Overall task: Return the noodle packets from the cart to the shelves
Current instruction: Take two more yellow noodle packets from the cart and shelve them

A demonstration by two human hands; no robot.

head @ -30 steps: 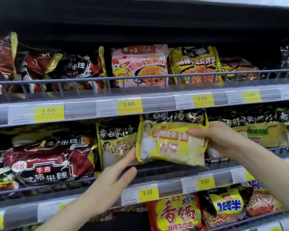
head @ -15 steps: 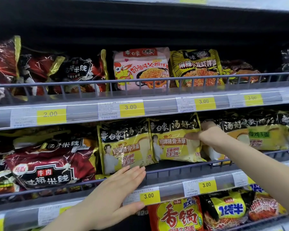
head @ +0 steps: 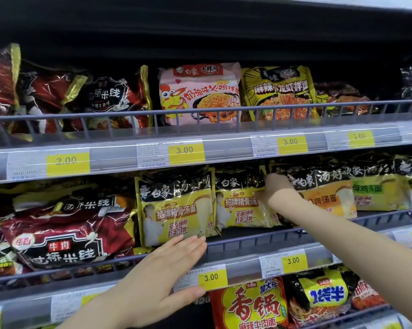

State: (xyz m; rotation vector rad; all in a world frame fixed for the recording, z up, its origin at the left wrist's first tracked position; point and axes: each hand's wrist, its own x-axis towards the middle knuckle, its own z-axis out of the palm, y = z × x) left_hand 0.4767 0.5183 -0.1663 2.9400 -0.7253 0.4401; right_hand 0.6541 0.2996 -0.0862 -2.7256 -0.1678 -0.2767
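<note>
Reaching deeper, right hand (head: 275, 188) pushed noodle packet (head: 241, 205) back.

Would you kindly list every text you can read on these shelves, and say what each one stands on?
"2.00": yellow price tag, upper shelf rail.
"3.00": price tag below the pink packet.
"3.00": price tag below the yellow-black packet.
"3.00": tag by the left hand.
"3.00": tag.
"牛肉": dark red packet.
"香锅": red packet.
Barcode digits: too small.
</note>
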